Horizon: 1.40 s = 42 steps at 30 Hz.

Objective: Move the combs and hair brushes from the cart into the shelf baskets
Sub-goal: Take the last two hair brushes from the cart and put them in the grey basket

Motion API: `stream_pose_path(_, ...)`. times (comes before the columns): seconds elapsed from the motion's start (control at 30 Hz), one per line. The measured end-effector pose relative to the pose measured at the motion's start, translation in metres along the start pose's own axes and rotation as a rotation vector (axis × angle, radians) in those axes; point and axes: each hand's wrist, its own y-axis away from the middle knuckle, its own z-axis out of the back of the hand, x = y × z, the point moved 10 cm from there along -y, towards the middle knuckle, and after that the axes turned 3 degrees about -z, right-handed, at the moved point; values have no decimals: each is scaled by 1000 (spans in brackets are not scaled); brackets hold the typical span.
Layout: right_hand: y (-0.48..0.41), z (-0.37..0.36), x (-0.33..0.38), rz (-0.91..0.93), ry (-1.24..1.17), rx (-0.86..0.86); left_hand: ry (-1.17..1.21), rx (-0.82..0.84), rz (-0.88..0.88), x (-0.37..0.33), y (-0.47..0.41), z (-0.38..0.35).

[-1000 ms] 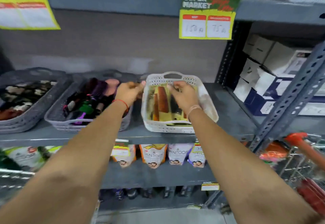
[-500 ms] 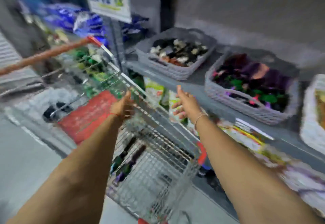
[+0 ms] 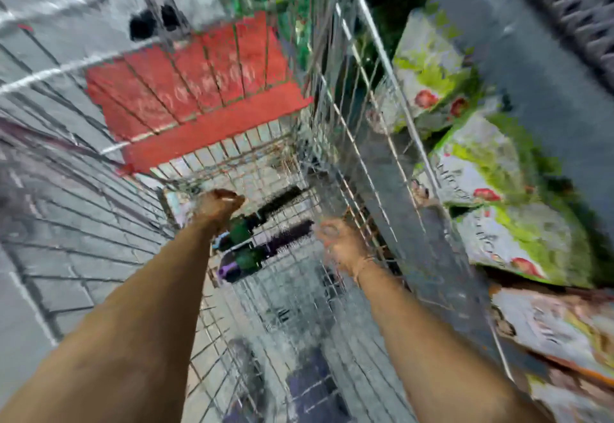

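Beside both hands (image 3: 219,205) (image 3: 339,243), cart wire (image 3: 362,96) fences brushes (image 3: 255,246).

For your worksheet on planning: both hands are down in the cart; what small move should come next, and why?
Probably lower the left hand onto the green-handled brush just beneath it; neither it nor the right hand seems to hold anything, and brushes remain in the cart.

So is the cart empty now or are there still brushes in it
Not empty. At least two dark hair brushes with green and purple parts lie on the cart floor, below the left hand and right hand.
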Motion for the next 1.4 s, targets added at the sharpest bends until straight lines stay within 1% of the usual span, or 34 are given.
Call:
stream_pose_path(0.03, -8, -8, -1, 23, 149, 22, -77, -10, -5, 2, -8, 2)
stream_pose_path(0.1, -19, -27, 1, 109, 595, 36, -211, 15, 2, 7, -18, -2)
stream_pose_path(0.13, -25, -38, 0, 130, 717, 59, -262, 40, 15, 12, -22, -6)
stream_pose_path(0.17, -30, -52, -2, 125, 748, 104, -319, 74, 29, 17, -26, -13)
stream_pose_path(0.23, -39, -73, -8, 118, 688, 169, -398, 137, 42, 30, -30, -28)
stream_pose_path(0.27, -41, -77, -7, 108, 608, 160, -409, 149, 37, 34, -31, -33)
stream_pose_path(0.37, -47, -75, -5, 93, 336, 29, -477, 88, -17, 36, -37, -35)
stream_pose_path(0.43, -42, -70, -2, 100, 257, -61, -609, 42, -68, 32, -36, -37)
stream_pose_path(0.5, -38, -54, 3, 129, 197, -151, -725, 4, -81, 27, -31, -38)
stream_pose_path(0.57, -33, -29, 13, 161, 214, -223, -761, -6, -82, 27, -29, -41)
stream_pose_path(0.67, -35, -4, 36, 222, 385, -205, -787, 10, -79, 31, -30, -44)
stream_pose_path(0.7, -38, -3, 40, 231, 486, -170, -778, 4, -62, 33, -30, -42)
stream_pose_path(0.8, -47, -22, 21, 187, 868, 62, -746, -23, -34, 39, -31, -42)
stream_pose_path(0.83, -49, -23, 11, 175, 930, 93, -748, -31, -18, 40, -28, -43)
stream_pose_path(0.87, -50, -22, 5, 185, 911, 90, -750, -36, -1, 42, -27, -42)
stream_pose_path(0.93, -37, -9, -1, 217, 647, 27, -764, -51, 44, 46, -23, -39)
stream_pose_path(0.97, -30, 2, -4, 227, 521, -48, -760, -51, 58, 46, -18, -37)
stream_pose_path(1.0, -23, 13, -10, 248, 460, -138, -735, -55, 69, 47, -15, -36)
stream_pose_path(1.03, -16, 22, -17, 253, 481, -216, -649, -42, 85, 50, -12, -36)
stream_pose_path(1.07, -12, 26, -27, 233, 564, -255, -519, -21, 109, 55, -10, -37)
stream_pose_path(1.13, -12, 18, -49, 161, 803, -240, -269, 50, 169, 63, -1, -44)
stream_pose_path(1.17, -12, 16, -57, 121, 858, -237, -195, 78, 204, 66, 5, -48)
stream_pose_path(1.2, -12, 16, -61, 82, 863, -251, -127, 112, 241, 68, 11, -52)
stream_pose_path(1.3, -16, 21, -68, -30, 733, -298, -9, 143, 275, 68, 21, -65)
stream_pose_path(1.4, -20, 25, -83, -106, 467, -270, 36, 138, 293, 71, 28, -74)
